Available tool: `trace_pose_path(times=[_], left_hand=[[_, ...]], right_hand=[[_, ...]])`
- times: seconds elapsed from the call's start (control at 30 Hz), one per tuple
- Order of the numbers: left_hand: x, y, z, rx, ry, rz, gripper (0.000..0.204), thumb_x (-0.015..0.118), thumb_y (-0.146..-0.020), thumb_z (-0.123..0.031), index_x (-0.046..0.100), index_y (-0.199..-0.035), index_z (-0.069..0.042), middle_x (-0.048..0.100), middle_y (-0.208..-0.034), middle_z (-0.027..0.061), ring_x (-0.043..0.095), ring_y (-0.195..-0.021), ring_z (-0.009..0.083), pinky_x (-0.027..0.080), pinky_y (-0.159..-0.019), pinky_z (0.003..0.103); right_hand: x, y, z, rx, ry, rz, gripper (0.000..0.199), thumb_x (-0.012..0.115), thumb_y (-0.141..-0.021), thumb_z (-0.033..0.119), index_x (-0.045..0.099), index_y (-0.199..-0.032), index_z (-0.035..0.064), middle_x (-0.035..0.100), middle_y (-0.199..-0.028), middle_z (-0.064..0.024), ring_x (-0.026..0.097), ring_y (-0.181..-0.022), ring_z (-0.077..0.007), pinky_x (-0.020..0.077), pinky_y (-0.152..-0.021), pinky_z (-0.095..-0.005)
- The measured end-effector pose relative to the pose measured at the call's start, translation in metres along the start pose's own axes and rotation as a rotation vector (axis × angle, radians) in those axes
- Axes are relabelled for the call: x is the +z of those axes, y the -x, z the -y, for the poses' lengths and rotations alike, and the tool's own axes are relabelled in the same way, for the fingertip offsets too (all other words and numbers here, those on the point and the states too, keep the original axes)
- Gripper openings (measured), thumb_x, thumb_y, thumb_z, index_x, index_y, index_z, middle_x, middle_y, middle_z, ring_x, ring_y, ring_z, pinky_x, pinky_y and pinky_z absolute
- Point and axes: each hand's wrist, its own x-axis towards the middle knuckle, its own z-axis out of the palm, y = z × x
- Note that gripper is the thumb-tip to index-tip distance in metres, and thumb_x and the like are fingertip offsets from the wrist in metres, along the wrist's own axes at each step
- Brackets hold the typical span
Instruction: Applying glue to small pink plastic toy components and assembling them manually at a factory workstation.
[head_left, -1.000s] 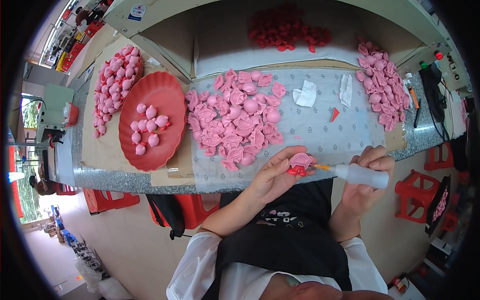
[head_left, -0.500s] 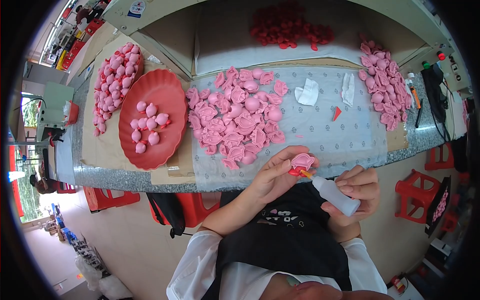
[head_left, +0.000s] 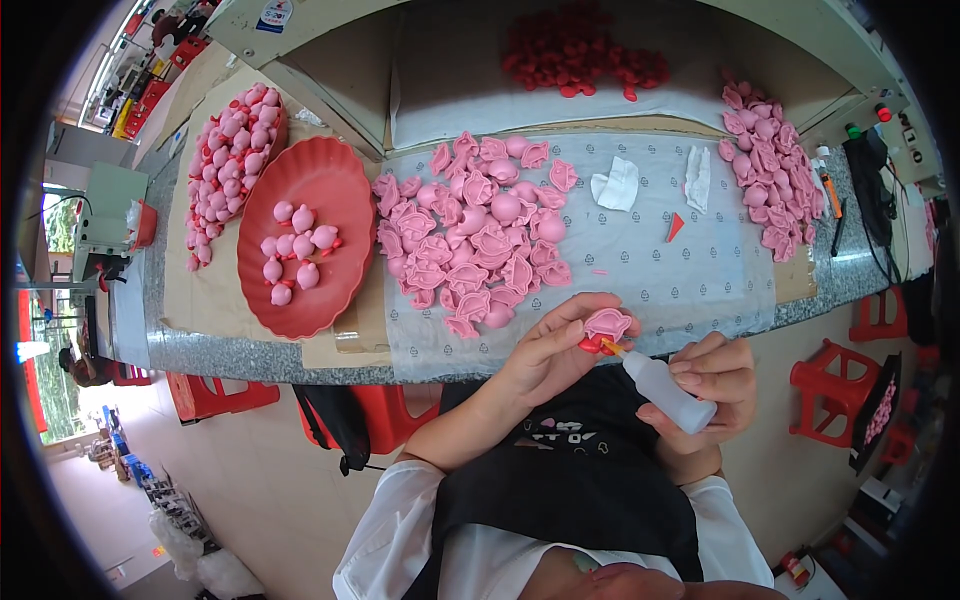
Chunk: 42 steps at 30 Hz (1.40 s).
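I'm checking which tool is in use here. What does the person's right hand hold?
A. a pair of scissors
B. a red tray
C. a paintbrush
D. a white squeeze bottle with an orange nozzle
D: the right hand wraps a white squeeze bottle, its orange nozzle aimed at the small pink and red piece pinched in the left hand.

L hand (head_left: 548, 350) raised, fingers pinched shut; R hand (head_left: 705, 385) just right of it, fingers curled closed, forearms bent inward
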Motion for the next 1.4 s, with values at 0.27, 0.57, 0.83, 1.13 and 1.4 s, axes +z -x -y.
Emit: trace_pose_path(times=[0.27,0.57,0.83,1.13,1.4], left_hand=[[-0.0004,0.0000,0.0011,-0.024,0.028,0.020,0.036,0.050,-0.078,-0.025,0.043,-0.109,-0.009,0.044,-0.107,0.0151,0.042,-0.103,0.0268,0.030,-0.089,0.040],[-0.0015,-0.0005,0.0009,-0.023,0.021,0.021,0.035,0.050,-0.078,-0.025,0.044,-0.108,-0.008,0.045,-0.107,0.0143,0.042,-0.103,0.0261,0.031,-0.088,0.040],[-0.0027,0.0003,0.0005,-0.009,-0.023,-0.001,0.036,0.052,-0.077,-0.025,0.044,-0.108,-0.008,0.046,-0.106,0.0149,0.042,-0.103,0.0257,0.031,-0.089,0.037],[-0.0019,-0.0002,0.0010,-0.017,-0.020,0.000,0.036,0.052,-0.077,-0.024,0.044,-0.108,-0.007,0.045,-0.107,0.0145,0.042,-0.104,0.0256,0.031,-0.089,0.038],[-0.0012,0.0003,0.0013,-0.021,-0.005,0.003,0.037,0.052,-0.077,-0.024,0.044,-0.108,-0.007,0.045,-0.107,0.0137,0.042,-0.104,0.0258,0.031,-0.089,0.038]], right_hand=[[-0.0006,-0.0009,-0.0001,-0.023,0.014,0.019,0.039,0.077,-0.051,0.013,0.048,-0.077,0.0047,0.044,-0.072,-0.0051,0.044,-0.055,-0.0125,0.0364,-0.049,-0.0208],[-0.0026,0.0003,0.0019,-0.012,0.002,0.020,0.039,0.076,-0.052,0.013,0.047,-0.077,0.0059,0.044,-0.073,-0.0050,0.044,-0.057,-0.0125,0.0376,-0.050,-0.0210],[-0.0045,-0.0015,0.0044,-0.001,0.026,0.056,0.042,0.077,-0.048,0.009,0.049,-0.079,0.0058,0.046,-0.074,-0.0058,0.047,-0.057,-0.0141,0.0388,-0.049,-0.0221],[-0.0034,-0.0016,0.0039,-0.005,-0.022,0.036,0.047,0.079,-0.044,0.006,0.050,-0.081,0.0061,0.048,-0.075,-0.0064,0.050,-0.058,-0.0161,0.0401,-0.048,-0.0236],[-0.0032,-0.0023,0.0046,-0.015,0.003,0.062,0.048,0.079,-0.044,0.005,0.050,-0.082,0.0065,0.048,-0.074,-0.0066,0.051,-0.057,-0.0164,0.0396,-0.046,-0.0236]])
